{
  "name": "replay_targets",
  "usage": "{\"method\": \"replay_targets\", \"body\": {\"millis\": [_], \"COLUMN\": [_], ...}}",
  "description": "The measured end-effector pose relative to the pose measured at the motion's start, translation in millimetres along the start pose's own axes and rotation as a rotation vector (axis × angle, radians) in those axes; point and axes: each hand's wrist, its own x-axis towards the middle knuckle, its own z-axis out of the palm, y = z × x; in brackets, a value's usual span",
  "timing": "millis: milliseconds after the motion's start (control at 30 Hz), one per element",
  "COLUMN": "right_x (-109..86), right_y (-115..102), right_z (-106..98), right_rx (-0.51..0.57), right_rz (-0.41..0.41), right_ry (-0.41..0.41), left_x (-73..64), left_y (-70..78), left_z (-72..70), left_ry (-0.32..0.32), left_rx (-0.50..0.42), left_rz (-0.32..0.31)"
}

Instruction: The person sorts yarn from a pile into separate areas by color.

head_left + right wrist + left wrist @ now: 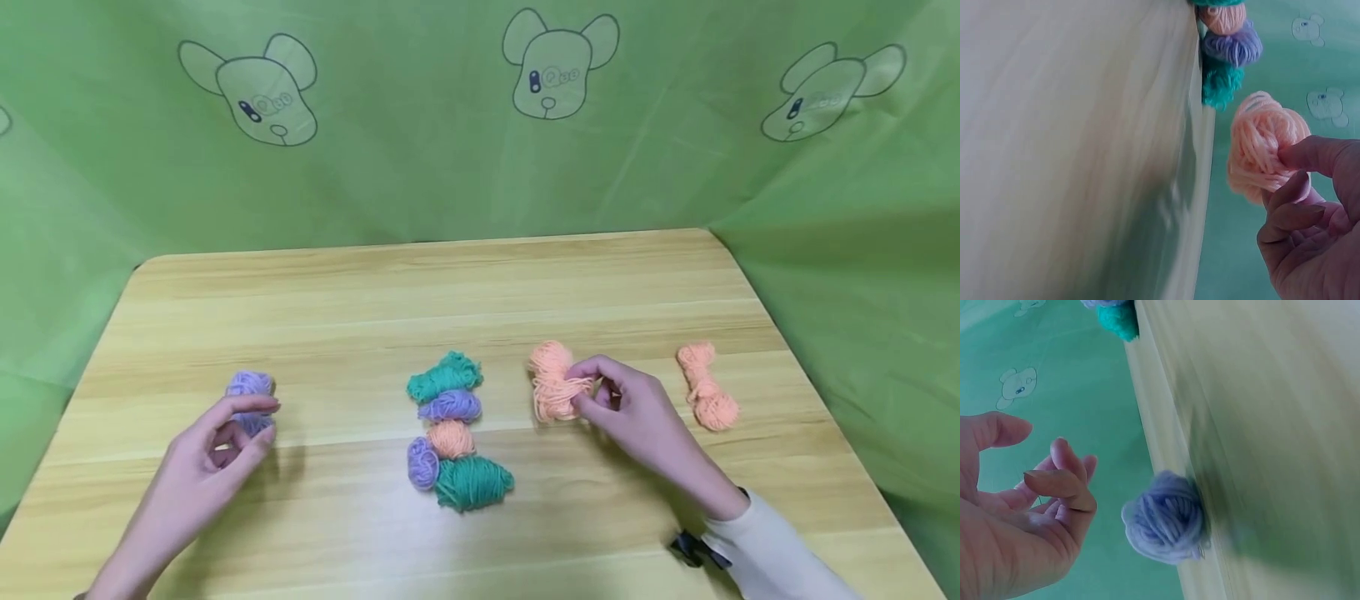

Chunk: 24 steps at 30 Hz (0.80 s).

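Note:
My right hand [637, 408] pinches a peach yarn bundle [551, 383] between thumb and fingers at its right side. In the right wrist view the peach yarn [1260, 150] shows loose looped strands, with the fingertips pressed into it. On the left, my left hand [213, 454] hovers beside purple yarn [250, 383], partly covering it in the head view. Seen from the left wrist, the fingers are loosely bent and hold nothing, apart from the purple yarn [1165, 519] that sits on the table.
Mid-table, a column of yarn runs from a green bundle [445, 377] through purple [452, 406] and peach [452, 438] to a larger green one [474, 483], with another purple ball [423, 463] alongside. A peach skein [705, 387] lies far right. Green cloth [420, 167] surrounds the table [337, 292].

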Motion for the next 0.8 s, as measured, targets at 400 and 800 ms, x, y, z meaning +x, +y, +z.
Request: {"method": "replay_targets", "body": {"millis": [400,800], "right_x": [-9.3,-18.6], "right_y": [19.4,35.7], "right_z": [-26.3,-48.6], "right_rx": [-0.022,-0.068], "right_rz": [0.074,0.152], "right_ry": [0.084,0.155], "left_x": [8.6,11.8], "left_y": [17.2,20.9], "left_z": [26.4,49.2], "left_ry": [-0.143,-0.236], "left_rx": [-0.145,-0.169], "left_rz": [0.043,0.027]}}
